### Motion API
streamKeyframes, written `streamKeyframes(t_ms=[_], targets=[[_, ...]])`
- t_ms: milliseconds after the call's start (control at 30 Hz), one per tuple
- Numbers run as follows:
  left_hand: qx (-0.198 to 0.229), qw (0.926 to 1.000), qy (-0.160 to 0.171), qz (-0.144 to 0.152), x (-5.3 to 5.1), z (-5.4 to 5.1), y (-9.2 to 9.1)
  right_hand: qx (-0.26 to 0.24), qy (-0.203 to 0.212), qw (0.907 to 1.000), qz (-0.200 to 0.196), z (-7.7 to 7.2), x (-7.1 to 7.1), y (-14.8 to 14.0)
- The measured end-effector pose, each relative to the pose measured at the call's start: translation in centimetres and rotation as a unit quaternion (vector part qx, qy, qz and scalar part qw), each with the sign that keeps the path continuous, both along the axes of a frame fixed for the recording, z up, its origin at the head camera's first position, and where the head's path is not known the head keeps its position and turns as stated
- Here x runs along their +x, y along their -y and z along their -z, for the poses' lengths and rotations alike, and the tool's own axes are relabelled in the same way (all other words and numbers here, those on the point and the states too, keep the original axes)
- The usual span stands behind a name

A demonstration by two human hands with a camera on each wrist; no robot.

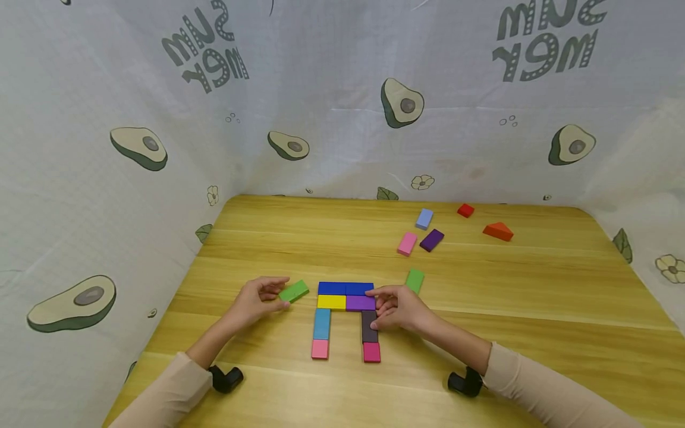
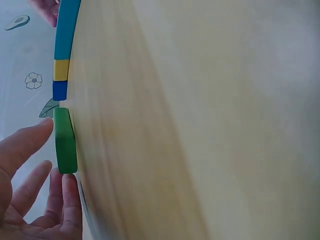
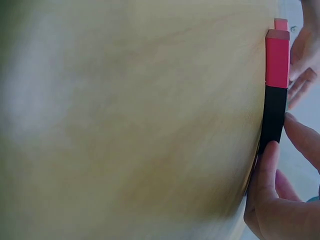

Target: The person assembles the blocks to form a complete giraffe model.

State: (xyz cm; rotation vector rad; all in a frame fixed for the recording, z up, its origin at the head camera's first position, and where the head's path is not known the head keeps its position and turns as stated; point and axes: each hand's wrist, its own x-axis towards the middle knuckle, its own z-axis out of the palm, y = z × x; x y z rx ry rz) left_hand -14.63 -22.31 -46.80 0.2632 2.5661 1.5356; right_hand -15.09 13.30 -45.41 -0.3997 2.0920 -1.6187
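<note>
My left hand [image 1: 258,300] is at a green block [image 1: 294,291] on the table, with spread fingers by its left end and the thumb near its lower corner. In the left wrist view, fingertips touch one end of that block. To the right, my right hand [image 1: 400,307] touches a flat layout of blocks. Its index finger reaches to the dark blue blocks [image 1: 345,289] beside the purple block [image 1: 360,303], and its thumb rests at the black block [image 3: 274,110]. Yellow [image 1: 332,302], light blue [image 1: 321,324], pink [image 1: 320,349] and magenta [image 1: 371,352] blocks complete the layout.
Another green block [image 1: 414,280] lies beyond my right hand. Farther back are pink [image 1: 407,244], dark purple [image 1: 431,240], pale blue [image 1: 424,219] and red [image 1: 465,210] blocks, plus an orange-red triangular one [image 1: 498,231]. A patterned curtain [image 1: 342,107] surrounds the wooden table [image 1: 267,238].
</note>
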Motion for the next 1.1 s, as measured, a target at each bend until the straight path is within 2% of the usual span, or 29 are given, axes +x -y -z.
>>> streamKeyframes(t_ms=[300, 600, 1100], targets=[[-0.006, 0.9995, 0.029, -0.005, -0.11, 0.20, -0.06, 0.004, -0.003, 1.0000, 0.000, -0.06, -0.07, 0.02], [-0.027, 0.9994, 0.020, 0.007, -0.08, -0.04, -0.15, -0.003, -0.001, 1.0000, -0.004, -0.15, -0.31, -0.11], [-0.016, 0.9991, 0.011, 0.037, 0.70, -0.21, -0.30, 0.009, -0.008, 0.9999, -0.005, 0.36, -0.29, -0.21]])
